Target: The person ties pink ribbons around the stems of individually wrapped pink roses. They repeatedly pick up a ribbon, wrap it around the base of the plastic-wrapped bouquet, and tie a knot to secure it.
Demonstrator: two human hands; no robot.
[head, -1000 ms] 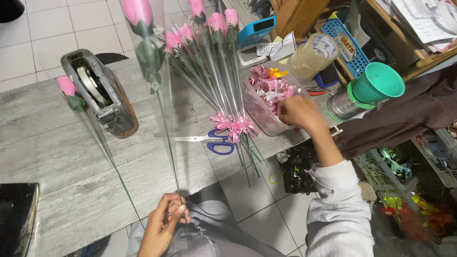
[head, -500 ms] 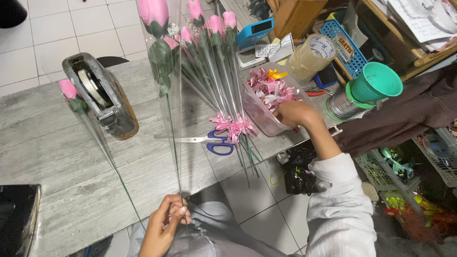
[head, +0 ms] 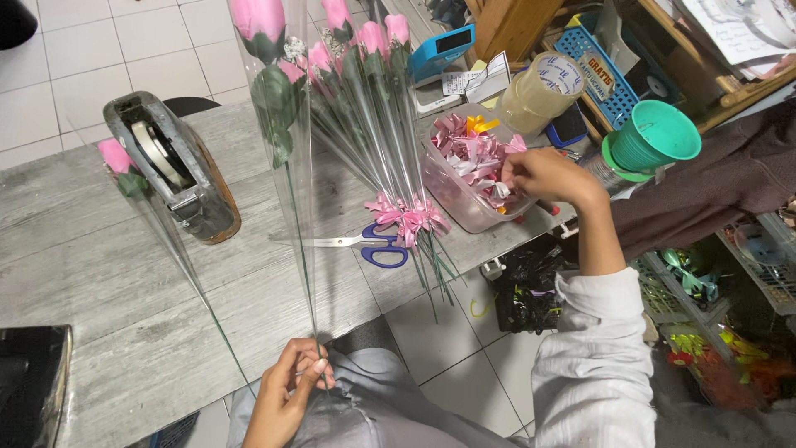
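The left hand point(head: 290, 386) pinched the wire stem of a pink cellophane-sleeved rose point(head: 278, 124), its length running toward twelve o'clock. The right hand point(head: 543, 176), at two o'clock, closed fingertips on pink ribbon bows point(head: 474, 158) inside the clear plastic tub point(head: 448, 195).

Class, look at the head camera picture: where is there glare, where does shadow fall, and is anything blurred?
Head view: glare streaks the clear sleeve around the rose held by the left hand; the right hand in the bow tub is evenly lit and sharp; the lower right corner is dark, and the shelves there look soft.
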